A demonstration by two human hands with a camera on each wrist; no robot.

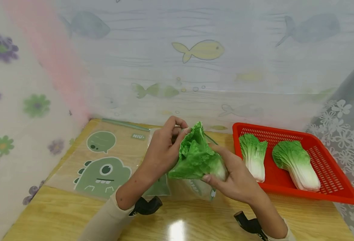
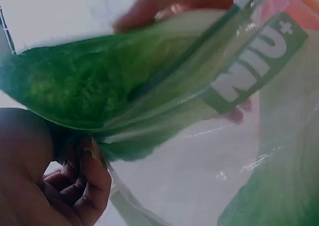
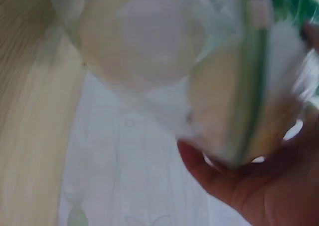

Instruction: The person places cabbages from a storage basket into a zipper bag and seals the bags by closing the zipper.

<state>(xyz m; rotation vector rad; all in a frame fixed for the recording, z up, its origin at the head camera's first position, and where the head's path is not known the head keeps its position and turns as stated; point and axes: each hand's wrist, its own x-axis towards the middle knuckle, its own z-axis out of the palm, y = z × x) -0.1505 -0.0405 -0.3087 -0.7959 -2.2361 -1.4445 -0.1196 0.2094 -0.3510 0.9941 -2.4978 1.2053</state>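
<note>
A Chinese cabbage [image 1: 199, 160] with green leaves and a white base is held up over the table between both hands. My right hand [image 1: 237, 175] grips its white base, thumb in front. My left hand [image 1: 164, 145] is at the leafy end with its fingers curled. In the left wrist view, the left hand [image 2: 75, 181] pinches the edge of a clear zip bag [image 2: 259, 71] marked NIU+, next to the leaves. The bag's green zip strip [image 3: 251, 86] runs past the right hand [image 3: 269, 186] in the blurred right wrist view. Cabbage and hands hide much of the bag.
A red basket [image 1: 285, 192] at the right holds two more cabbages, one on the left [image 1: 253, 157] and one on the right [image 1: 297, 164]. Another zip bag [image 1: 104, 175] with a green monster print lies flat at the left. A patterned curtain [image 1: 152, 67] hangs behind the wooden table [image 1: 195, 217].
</note>
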